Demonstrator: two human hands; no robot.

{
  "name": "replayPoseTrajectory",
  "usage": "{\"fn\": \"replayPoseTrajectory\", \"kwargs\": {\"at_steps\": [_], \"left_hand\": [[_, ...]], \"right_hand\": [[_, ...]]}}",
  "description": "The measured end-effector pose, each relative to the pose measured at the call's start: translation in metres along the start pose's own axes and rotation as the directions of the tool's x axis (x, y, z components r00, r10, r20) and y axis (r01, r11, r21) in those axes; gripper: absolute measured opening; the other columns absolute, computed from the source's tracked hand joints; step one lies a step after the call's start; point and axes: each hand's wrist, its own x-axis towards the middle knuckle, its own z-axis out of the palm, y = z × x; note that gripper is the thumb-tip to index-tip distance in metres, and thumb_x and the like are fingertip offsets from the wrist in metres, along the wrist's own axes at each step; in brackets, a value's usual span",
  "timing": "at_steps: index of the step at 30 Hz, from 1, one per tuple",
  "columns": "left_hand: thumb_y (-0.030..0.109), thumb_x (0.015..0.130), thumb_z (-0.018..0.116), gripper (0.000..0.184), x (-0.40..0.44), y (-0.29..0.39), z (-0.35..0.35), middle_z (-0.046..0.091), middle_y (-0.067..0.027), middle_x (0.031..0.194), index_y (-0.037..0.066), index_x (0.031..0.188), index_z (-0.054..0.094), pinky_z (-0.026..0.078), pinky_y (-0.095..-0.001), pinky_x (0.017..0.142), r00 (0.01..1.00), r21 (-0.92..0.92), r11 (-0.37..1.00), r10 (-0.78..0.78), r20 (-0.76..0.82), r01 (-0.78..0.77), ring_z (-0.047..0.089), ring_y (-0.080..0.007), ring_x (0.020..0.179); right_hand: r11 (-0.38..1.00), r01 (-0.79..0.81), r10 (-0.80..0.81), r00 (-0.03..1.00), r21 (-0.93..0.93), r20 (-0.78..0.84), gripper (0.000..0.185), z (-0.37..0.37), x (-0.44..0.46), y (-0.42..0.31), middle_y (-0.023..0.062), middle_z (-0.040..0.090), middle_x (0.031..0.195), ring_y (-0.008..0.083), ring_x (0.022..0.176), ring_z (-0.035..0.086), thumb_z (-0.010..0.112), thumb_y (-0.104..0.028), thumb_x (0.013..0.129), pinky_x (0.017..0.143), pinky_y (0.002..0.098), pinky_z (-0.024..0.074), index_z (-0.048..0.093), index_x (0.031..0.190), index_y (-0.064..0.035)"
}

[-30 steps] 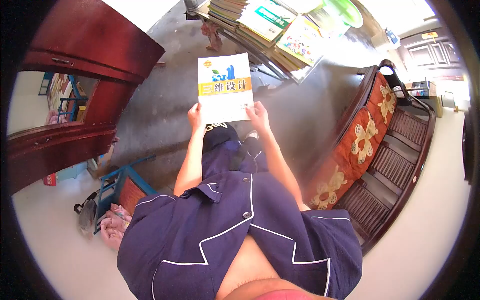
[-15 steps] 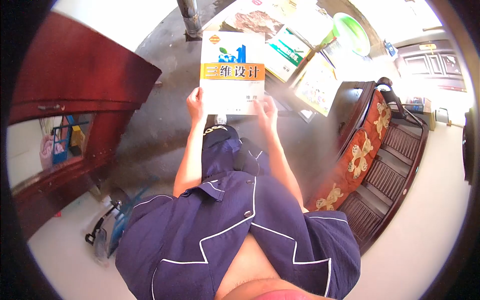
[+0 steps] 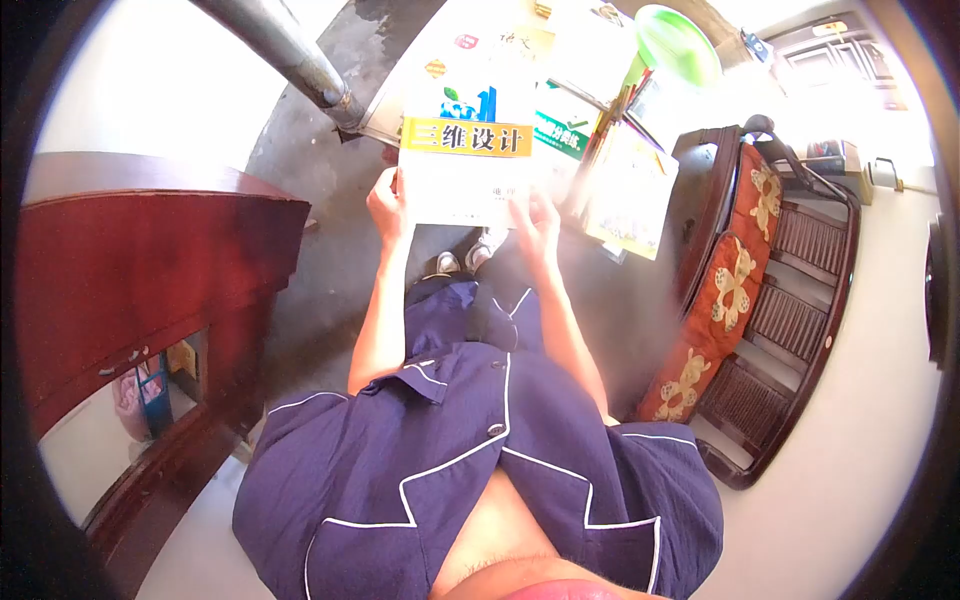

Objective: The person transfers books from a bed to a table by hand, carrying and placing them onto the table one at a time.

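Note:
A white book (image 3: 455, 185) with an orange title band and a blue picture on its cover is held up in front of me, cover facing me. My left hand (image 3: 388, 205) grips its lower left edge, fingers closed around it. At the lower right corner, my right hand (image 3: 537, 228) pinches the book between thumb and fingers. Just beyond it, other books lie on a table, among them a green-and-white book (image 3: 562, 130) and a pale book with a colourful cover (image 3: 632, 195). The held book overlaps part of that table.
A bright green basin (image 3: 678, 45) stands at the table's far right. To the right is a dark wooden bench (image 3: 790, 320) with a red patterned cushion (image 3: 735, 280). A grey metal pole (image 3: 300, 65) rises at upper left, above a dark red cabinet (image 3: 150, 250).
The view has shifted, so the pole reaches further in and the cabinet sits lower. My shoes now show below the book. Both hands keep their hold on the book, now nearer the table.

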Motion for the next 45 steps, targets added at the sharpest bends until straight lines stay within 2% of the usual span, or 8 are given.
{"fn": "replayPoseTrajectory", "kwargs": {"at_steps": [5,8,16,21,26,28,30,45], "left_hand": [[0.027,0.089,0.055,0.031,0.048,0.026,0.03,0.063,-0.0098,0.067,-0.003,0.085,0.061,0.045,-0.0294,0.056,0.999,0.08,0.996,0.031,0.012,-0.032,0.059,-0.0136,0.06],[0.027,0.088,0.054,0.029,0.071,0.048,0.046,0.057,-0.0151,0.06,0.0,0.081,0.061,0.041,-0.0372,0.052,0.995,0.074,0.993,0.096,-0.015,-0.095,0.057,-0.0287,0.054],[0.018,0.083,0.06,0.017,0.123,0.038,0.081,0.061,-0.0136,0.073,0.001,0.085,0.061,0.045,-0.0373,0.06,0.979,0.21,0.957,0.203,0.021,-0.203,0.06,-0.0284,0.066],[0.013,0.078,0.062,0.014,0.139,0.008,0.085,0.061,-0.0141,0.078,0.002,0.087,0.06,0.045,-0.0384,0.064,0.976,0.313,0.928,0.168,0.141,-0.205,0.059,-0.0288,0.072],[0.013,0.082,0.058,0.025,0.147,0.009,0.091,0.062,-0.0178,0.092,-0.001,0.102,0.059,0.048,-0.0363,0.075,0.88,0.341,0.817,0.468,0.079,-0.465,0.061,-0.0301,0.084],[0.013,0.083,0.057,0.026,0.147,0.013,0.091,0.062,-0.0191,0.095,-0.001,0.105,0.058,0.048,-0.0366,0.076,0.929,0.256,0.895,0.333,0.161,-0.365,0.061,-0.0312,0.086],[0.014,0.085,0.055,0.031,0.149,0.02,0.086,0.061,-0.0216,0.103,-0.002,0.112,0.056,0.047,-0.0374,0.078,0.948,0.182,0.967,0.118,0.297,-0.177,0.061,-0.0334,0.091],[0.007,0.083,0.051,0.032,0.168,0.002,0.09,0.059,-0.0195,0.107,-0.001,0.114,0.055,0.044,-0.0387,0.085,0.948,0.234,0.944,0.166,0.271,-0.232,0.056,-0.0336,0.099]], "right_hand": [[0.997,0.046,-0.049,0.998,-0.055,-0.05,0.012,-0.003,0.058,-0.001,-0.0021,0.054,0.069,0.0026,0.064,0.045,0.062,-0.011,0.085,0.056,0.0191,0.0364,0.054,0.083,-0.0027],[0.894,0.214,-0.247,0.968,-0.395,-0.035,0.018,-0.002,0.083,-0.02,-0.0025,0.045,0.061,0.0047,0.058,0.037,0.062,-0.016,0.086,0.052,0.022,0.034,0.054,0.079,-0.0013],[0.701,0.006,-0.066,0.996,-0.713,-0.056,0.025,-0.002,0.129,-0.004,0.0063,0.048,0.065,0.017,0.058,0.044,0.065,-0.023,0.082,0.056,0.033,0.039,0.053,0.091,-0.0033],[0.721,-0.028,-0.064,0.992,-0.692,-0.108,0.044,-0.002,0.133,0.019,0.0129,0.054,0.086,0.0211,0.079,0.053,0.066,-0.021,0.081,0.07,0.0356,0.0439,0.045,0.116,-0.0028],[0.916,0.017,-0.102,0.976,-0.401,-0.193,0.06,0.006,0.152,0.06,0.0227,0.047,0.124,0.0297,0.115,0.048,0.06,-0.021,0.085,0.092,0.0363,0.0416,0.032,0.136,-0.003],[0.945,-0.195,0.156,0.974,-0.262,-0.163,0.061,0.02,0.153,0.037,0.0234,0.034,0.137,0.0302,0.124,0.04,0.056,-0.015,0.088,0.098,0.0354,0.037,0.025,0.14,-0.0037],[0.96,-0.2,0.162,0.968,-0.197,-0.193,0.061,0.031,0.15,0.048,0.0234,0.041,0.131,0.0286,0.12,0.043,0.054,-0.018,0.09,0.096,0.0356,0.038,0.023,0.14,-0.0031],[0.899,-0.101,-0.074,0.923,-0.425,-0.377,0.049,0.064,0.159,0.093,0.0282,0.045,0.125,0.0398,0.115,0.045,0.048,-0.019,0.091,0.097,0.0405,0.0339,0.034,0.133,0.0017]]}}
